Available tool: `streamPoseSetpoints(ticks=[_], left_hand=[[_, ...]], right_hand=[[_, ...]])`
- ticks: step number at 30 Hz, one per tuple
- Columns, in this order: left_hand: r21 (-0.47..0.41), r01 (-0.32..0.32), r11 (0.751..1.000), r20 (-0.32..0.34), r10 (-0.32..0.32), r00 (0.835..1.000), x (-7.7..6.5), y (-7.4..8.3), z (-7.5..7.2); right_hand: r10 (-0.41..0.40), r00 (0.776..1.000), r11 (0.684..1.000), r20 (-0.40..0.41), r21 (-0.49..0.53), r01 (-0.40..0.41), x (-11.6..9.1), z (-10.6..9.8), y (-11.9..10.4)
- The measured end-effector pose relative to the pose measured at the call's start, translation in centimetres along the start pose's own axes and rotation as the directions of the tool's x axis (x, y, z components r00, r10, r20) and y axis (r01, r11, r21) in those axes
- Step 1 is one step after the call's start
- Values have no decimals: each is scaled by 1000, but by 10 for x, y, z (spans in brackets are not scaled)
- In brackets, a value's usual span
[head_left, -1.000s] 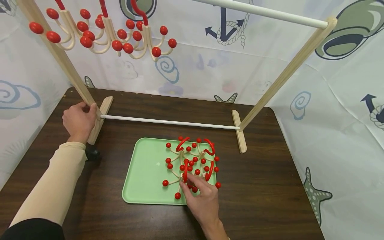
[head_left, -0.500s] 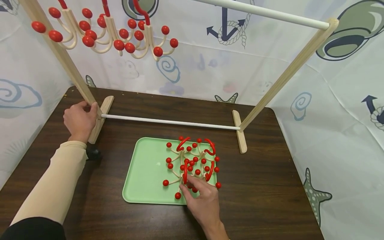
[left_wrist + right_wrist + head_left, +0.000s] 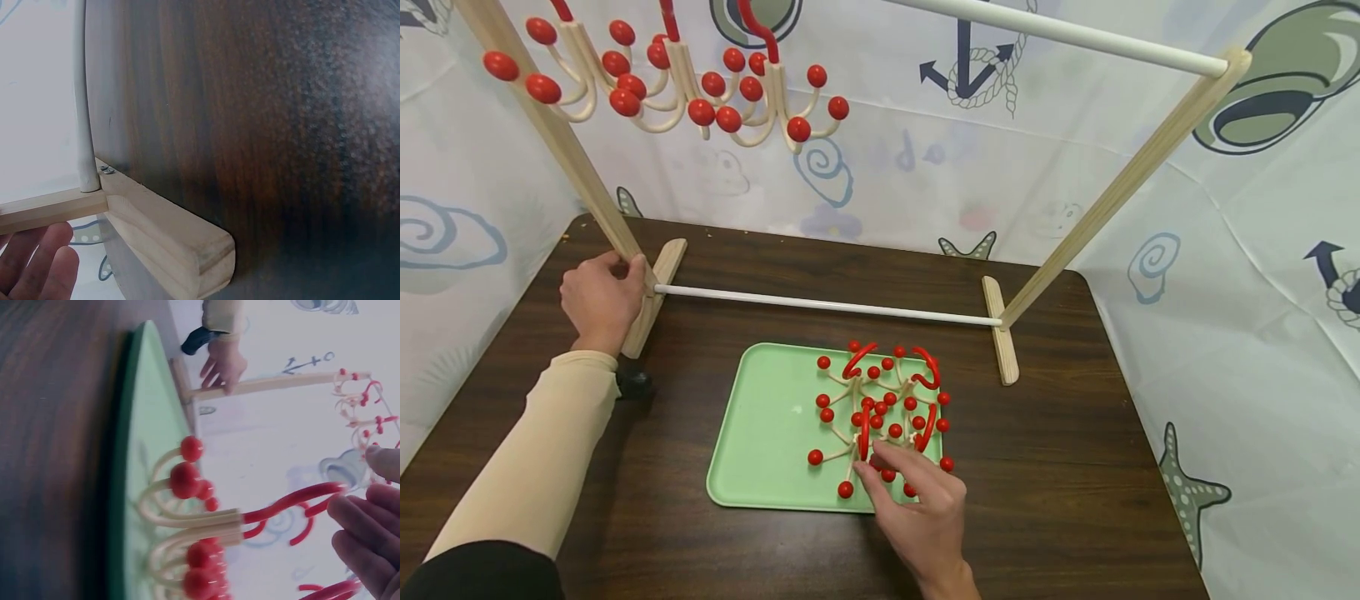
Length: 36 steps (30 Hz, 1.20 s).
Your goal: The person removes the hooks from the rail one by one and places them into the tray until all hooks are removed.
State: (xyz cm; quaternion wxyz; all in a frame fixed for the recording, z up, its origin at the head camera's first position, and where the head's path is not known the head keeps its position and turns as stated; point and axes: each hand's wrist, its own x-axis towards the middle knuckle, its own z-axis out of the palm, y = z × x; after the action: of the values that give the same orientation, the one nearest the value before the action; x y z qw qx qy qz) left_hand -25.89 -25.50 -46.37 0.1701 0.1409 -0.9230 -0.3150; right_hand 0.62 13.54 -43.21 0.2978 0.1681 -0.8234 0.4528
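My left hand (image 3: 601, 302) grips the wooden left post (image 3: 567, 154) of a stand low down, just above its foot (image 3: 658, 296). In the left wrist view, its fingers (image 3: 47, 250) lie against the post. My right hand (image 3: 928, 508) is at the front of a green tray (image 3: 760, 433), thumb and fingers apart beside a red hook (image 3: 864, 433). That hook tops a cream hanger with curved arms ending in red balls. In the right wrist view, the red hook (image 3: 294, 499) reaches close to the fingertips; whether they touch is unclear. Several such hangers stand on the tray's right half.
Three similar hangers (image 3: 775, 100) hang at the upper left; their hook tops are out of frame. A white upper rod (image 3: 1075, 35) and a lower rod (image 3: 827, 306) link the posts. The right post (image 3: 1120, 192) slants upward. A patterned sheet (image 3: 880, 183) surrounds the brown table (image 3: 1060, 467).
My right hand has shifted slightly right, its thumb and fingers drawing back from the front hanger. The left hand keeps its place on the post. The head view has drifted slightly.
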Motion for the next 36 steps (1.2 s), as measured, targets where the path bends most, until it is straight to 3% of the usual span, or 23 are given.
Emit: streamPoseSetpoints(ticks=[6,8,15,21,26,31,36], left_hand=[[11,-10,1000,-9,10,1000,0,-1,0],[9,-8,1000,-6,8,1000,0,-2,0],[10,-15,1000,-13,15,1000,0,-4,1],[9,-23,1000,-23,23,999,1,-3,0],[3,-23,1000,-21,23,1000,0,-2,-1],[7,-21,1000,-9,21,1000,1,-2,0],[22,-12,1000,-1,12,1000,2,-1,-1]], right_hand=[[-171,985,984,-28,38,172,23,-10,-4],[-196,980,979,-21,46,196,34,-14,-4],[-192,978,981,76,56,188,81,-28,-14],[-243,959,970,146,27,242,127,-34,-27],[-302,942,953,145,50,298,173,-44,-33],[-281,953,958,111,97,271,221,-56,-39],[-274,951,961,142,81,264,263,-50,-45]])
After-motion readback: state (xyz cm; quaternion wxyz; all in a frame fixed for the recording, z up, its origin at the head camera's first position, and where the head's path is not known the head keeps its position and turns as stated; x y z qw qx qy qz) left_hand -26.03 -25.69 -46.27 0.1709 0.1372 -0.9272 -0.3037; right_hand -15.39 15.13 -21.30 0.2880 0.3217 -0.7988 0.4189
